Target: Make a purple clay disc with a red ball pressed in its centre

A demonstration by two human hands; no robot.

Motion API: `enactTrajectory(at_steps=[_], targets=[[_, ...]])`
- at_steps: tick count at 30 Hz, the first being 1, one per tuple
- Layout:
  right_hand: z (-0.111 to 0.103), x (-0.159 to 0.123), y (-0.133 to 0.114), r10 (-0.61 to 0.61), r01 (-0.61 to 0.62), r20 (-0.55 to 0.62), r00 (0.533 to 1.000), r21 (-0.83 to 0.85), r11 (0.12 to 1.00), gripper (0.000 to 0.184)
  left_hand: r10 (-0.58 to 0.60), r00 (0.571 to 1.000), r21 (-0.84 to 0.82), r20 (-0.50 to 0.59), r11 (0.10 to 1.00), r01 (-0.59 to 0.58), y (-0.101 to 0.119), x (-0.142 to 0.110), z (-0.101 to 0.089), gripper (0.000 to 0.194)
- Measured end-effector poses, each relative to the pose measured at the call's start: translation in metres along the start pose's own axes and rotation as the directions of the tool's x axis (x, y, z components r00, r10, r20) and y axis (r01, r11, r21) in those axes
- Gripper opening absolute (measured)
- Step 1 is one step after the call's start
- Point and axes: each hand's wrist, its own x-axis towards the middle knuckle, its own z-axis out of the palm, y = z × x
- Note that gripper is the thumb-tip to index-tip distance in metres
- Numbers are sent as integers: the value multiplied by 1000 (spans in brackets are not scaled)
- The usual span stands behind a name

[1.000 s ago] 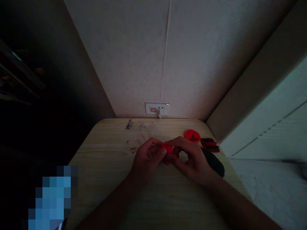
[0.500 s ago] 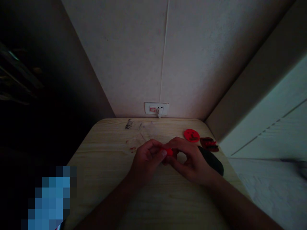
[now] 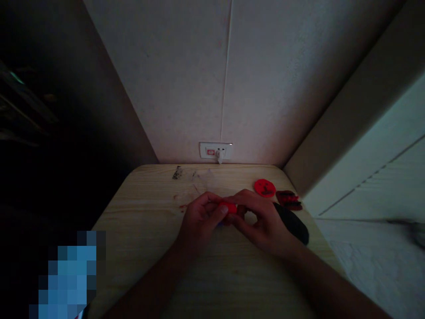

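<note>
A small red lump of modelling clay (image 3: 229,207) is pinched between both hands above the middle of the wooden table. My left hand (image 3: 201,220) is closed on it, thumb lying across its front. From the other side, my right hand (image 3: 257,219) grips its right end with thumb and fingertips, the fingers forming a ring. A small patch of blue shows under the left thumb; what it is I cannot make out. Beyond my right hand lies a flat red disc (image 3: 264,188) with dark face-like marks. Beside it is a brown-red piece (image 3: 289,200) with dark stripes.
A dark, elongated rounded object (image 3: 292,223) lies by my right wrist, partly hidden. Clear plastic film (image 3: 202,179) and reddish bits are on the pale wooden table (image 3: 133,212). A wall socket (image 3: 215,150) with a plug sits behind, and a white panel stands on the right.
The red clay has shifted slightly left and more of it shows between my fingers. A bit of blue has come into sight beneath my left thumb. Both hands keep their grip.
</note>
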Motion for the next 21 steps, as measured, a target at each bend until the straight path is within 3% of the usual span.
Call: enactTrajectory(at_steps=[9,13,21], targets=[[2,0,5,-26,28,33,999,-74,997,47,-23,999,-83,-48,996,19,-6,2,-1,27],[3,-2,7,-80,78,-11,997,-124,989,48,-23,999,-92,-49,996,19,-7,2,-1,26],[6,-3,12,-50,46,-92,995,-53,998,50,-45,996,-105,-76,994,37,-7,1,0,29]])
